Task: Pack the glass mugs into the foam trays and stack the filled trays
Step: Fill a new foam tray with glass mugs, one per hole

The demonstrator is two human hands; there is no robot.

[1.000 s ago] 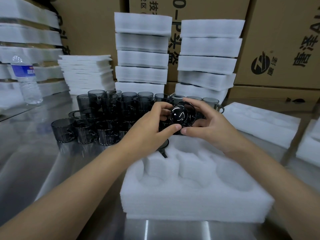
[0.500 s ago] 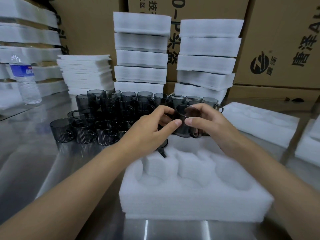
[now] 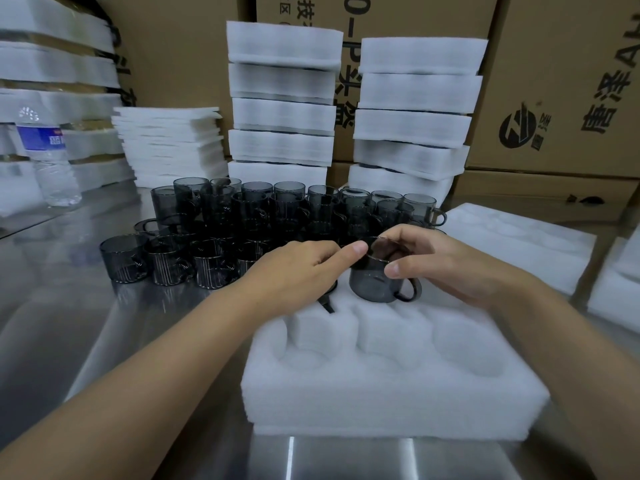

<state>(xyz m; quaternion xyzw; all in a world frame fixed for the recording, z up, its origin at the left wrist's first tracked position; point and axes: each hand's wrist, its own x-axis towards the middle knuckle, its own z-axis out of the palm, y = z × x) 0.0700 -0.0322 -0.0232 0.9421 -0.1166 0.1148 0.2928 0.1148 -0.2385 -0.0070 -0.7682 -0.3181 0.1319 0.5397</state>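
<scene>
Two stacks of trays (image 3: 284, 109) were observed against the cartons (image 3: 561, 84) at the back of the table (image 3: 69, 334); dark lines between the layers were taken to mean filled trays, about five per stack, though the contents could not be made out. A lower pile of thin foam sheets (image 3: 169, 147) was noted to their left, and a spare tray (image 3: 519, 240) to the right of the work area.

The tray in work (image 3: 391, 386) was recorded nearest the camera. Its three near pockets were seen empty. In the far row, part of a dark mug was glimpsed under the left hand; the far-right pocket could not be judged.

A large cluster of unpacked mugs (image 3: 263, 220) was counted only roughly, at well over twenty, between the tray in work and the stacks. Packing was therefore judged far from finished, and this tray not yet ready for stacking.

One mug (image 3: 377, 282) was held upright at the far middle pocket, base apparently just entering the foam, handle to the right. The right hand (image 3: 446, 265) was closed on its rim, thumb in front and fingers behind. The left hand (image 3: 304, 271) was seen with its thumb tip at the rim's left edge; a firm clamp there could not be confirmed
</scene>
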